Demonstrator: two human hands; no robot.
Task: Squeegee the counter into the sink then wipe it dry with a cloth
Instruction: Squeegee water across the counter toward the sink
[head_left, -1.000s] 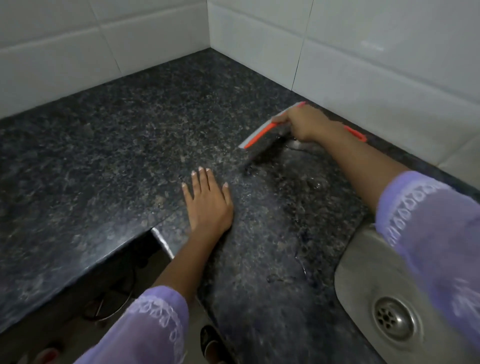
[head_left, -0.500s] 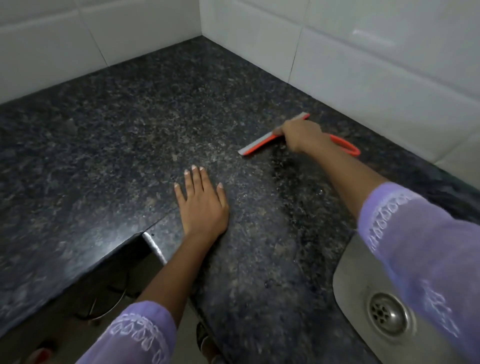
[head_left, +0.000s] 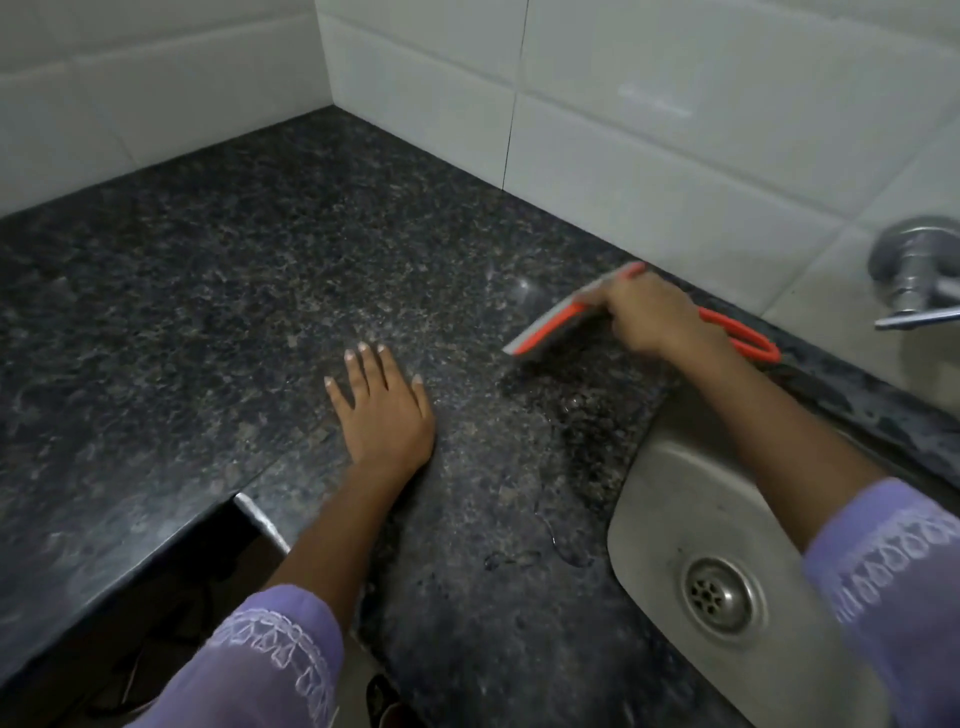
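Note:
An orange and grey squeegee (head_left: 550, 325) lies blade-down on the dark speckled granite counter (head_left: 234, 291), close to the back wall. My right hand (head_left: 652, 317) is closed over its head, and the orange loop handle (head_left: 748, 338) sticks out behind my wrist. My left hand (head_left: 382, 410) rests flat on the counter with fingers spread, holding nothing. The steel sink (head_left: 670, 499) with its round drain (head_left: 719, 595) sits at the lower right, just right of the squeegee. A wet streak and small puddles (head_left: 566, 551) show on the counter beside the sink rim. No cloth is in view.
White wall tiles (head_left: 649, 135) run behind the counter and meet in a corner at the upper left. A chrome tap (head_left: 919, 275) projects from the wall at the right edge. The counter's front edge has a notch (head_left: 249, 512) below my left forearm, with floor and a shoe below.
My right hand has drawn the squeegee along the back wall toward the sink. The view has shifted, bringing the tap and more of the sink into sight. My left hand stays flat.

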